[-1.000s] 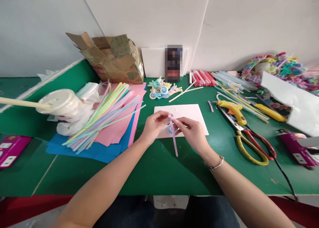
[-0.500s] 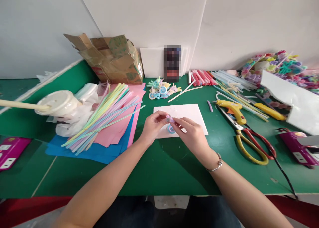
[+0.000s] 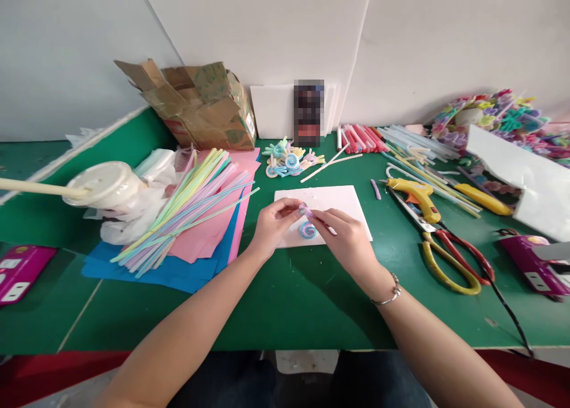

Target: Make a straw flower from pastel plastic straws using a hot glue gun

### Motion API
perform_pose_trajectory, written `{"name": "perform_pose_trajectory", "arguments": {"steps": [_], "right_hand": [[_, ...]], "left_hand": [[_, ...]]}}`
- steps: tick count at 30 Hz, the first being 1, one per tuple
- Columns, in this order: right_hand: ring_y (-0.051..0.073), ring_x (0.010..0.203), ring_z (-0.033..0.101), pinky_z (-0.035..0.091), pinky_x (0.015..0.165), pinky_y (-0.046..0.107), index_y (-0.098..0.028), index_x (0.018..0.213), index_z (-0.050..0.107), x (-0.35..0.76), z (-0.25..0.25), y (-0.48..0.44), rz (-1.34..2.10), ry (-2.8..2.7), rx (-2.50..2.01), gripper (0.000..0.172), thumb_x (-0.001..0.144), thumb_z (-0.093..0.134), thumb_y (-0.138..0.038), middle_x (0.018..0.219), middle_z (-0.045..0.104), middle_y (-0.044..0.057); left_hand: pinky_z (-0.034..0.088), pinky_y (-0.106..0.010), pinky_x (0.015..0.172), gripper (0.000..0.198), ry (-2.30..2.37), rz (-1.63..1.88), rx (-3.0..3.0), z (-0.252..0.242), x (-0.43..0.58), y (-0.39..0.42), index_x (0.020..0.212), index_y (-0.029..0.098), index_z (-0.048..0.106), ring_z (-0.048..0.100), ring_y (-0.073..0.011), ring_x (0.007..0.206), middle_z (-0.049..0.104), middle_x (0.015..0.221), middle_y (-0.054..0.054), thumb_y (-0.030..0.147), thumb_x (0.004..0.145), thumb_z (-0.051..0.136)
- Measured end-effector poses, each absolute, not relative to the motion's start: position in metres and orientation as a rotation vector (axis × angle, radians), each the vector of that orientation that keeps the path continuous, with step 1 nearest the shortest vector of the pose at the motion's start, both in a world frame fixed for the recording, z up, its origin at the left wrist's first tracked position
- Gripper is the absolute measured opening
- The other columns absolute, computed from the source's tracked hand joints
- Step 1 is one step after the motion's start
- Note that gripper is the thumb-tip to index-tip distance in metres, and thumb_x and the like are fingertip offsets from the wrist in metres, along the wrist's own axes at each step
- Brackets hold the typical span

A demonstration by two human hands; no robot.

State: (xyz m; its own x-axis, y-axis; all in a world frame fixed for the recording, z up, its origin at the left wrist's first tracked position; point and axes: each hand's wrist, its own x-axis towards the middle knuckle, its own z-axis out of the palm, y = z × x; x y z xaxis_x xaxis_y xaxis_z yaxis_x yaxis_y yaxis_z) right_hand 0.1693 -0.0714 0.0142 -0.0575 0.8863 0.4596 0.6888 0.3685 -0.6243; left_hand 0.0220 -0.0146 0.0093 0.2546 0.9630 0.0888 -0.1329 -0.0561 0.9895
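Note:
A small lilac piece of pipe cleaner point(image 3: 305, 211) is pinched between the fingertips of both hands. My left hand point(image 3: 276, 223) holds it from the left, thumb and forefinger closed. From the right, my right hand point(image 3: 345, 233) grips its other side, fingers pressed together. Just beneath the fingers hangs or lies a blue, pink and white spiral point(image 3: 308, 230); whether it is joined to the lilac piece I cannot tell. Below both hands is a white board point(image 3: 341, 200) on the green table.
Pipe cleaners point(image 3: 187, 212) lie on coloured sheets at left, near a lidded cup point(image 3: 104, 179). Finished spirals point(image 3: 291, 163) are piled behind the board. At right are a short lilac piece point(image 3: 376, 189), a yellow glue gun point(image 3: 416, 195), scissors point(image 3: 449, 265) and a utility knife point(image 3: 483, 199).
The fingers of my right hand have shifted slightly, and more of the spiral beneath them shows. Both hands keep their pinch on the lilac piece.

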Motion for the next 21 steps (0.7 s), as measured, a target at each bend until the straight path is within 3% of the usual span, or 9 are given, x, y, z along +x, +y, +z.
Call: {"name": "perform_pose_trajectory", "arguments": {"steps": [6, 12, 16, 21], "right_hand": [[0.017, 0.067, 0.059, 0.047, 0.062, 0.031, -0.021, 0.092, 0.072, 0.168, 0.018, -0.070, 0.476, -1.688, -1.377, 0.028, 0.089, 0.052, -0.040, 0.075, 0.067, 0.007], [0.012, 0.053, 0.056, 0.049, 0.050, 0.028, -0.020, 0.078, 0.072, 0.171, 0.021, -0.062, 1.051, -1.287, -1.329, 0.030, 0.074, 0.066, -0.049, 0.071, 0.069, 0.003], [0.012, 0.058, 0.058, 0.052, 0.054, 0.027, -0.018, 0.077, 0.072, 0.171, 0.017, -0.057, 1.287, -1.088, -1.238, 0.032, 0.063, 0.076, -0.046, 0.070, 0.069, 0.003], [0.011, 0.063, 0.060, 0.051, 0.055, 0.024, -0.018, 0.074, 0.070, 0.169, 0.016, -0.057, 1.429, -0.983, -1.227, 0.031, 0.061, 0.078, -0.044, 0.067, 0.067, 0.001]], "left_hand": [[0.050, -0.032, 0.081, 0.027, 0.907, 1.123, 1.327, 0.010, 0.021, -0.015, 0.076, 0.018, 0.068, 0.064, -0.0183, 0.083, 0.070, 0.082, -0.003, 0.042, 0.065, 0.075], [0.050, -0.033, 0.080, 0.031, 0.890, 1.081, 1.337, 0.010, 0.020, -0.015, 0.079, 0.018, 0.069, 0.064, -0.0197, 0.084, 0.071, 0.086, -0.005, 0.045, 0.065, 0.075], [0.050, -0.031, 0.077, 0.031, 0.843, 1.068, 1.359, 0.009, 0.021, -0.015, 0.080, 0.018, 0.068, 0.064, -0.0180, 0.081, 0.069, 0.083, -0.004, 0.045, 0.064, 0.076], [0.050, -0.027, 0.072, 0.030, 0.874, 1.154, 1.450, 0.008, 0.021, -0.016, 0.077, 0.018, 0.062, 0.062, -0.0152, 0.074, 0.064, 0.077, -0.002, 0.043, 0.067, 0.075]]}}
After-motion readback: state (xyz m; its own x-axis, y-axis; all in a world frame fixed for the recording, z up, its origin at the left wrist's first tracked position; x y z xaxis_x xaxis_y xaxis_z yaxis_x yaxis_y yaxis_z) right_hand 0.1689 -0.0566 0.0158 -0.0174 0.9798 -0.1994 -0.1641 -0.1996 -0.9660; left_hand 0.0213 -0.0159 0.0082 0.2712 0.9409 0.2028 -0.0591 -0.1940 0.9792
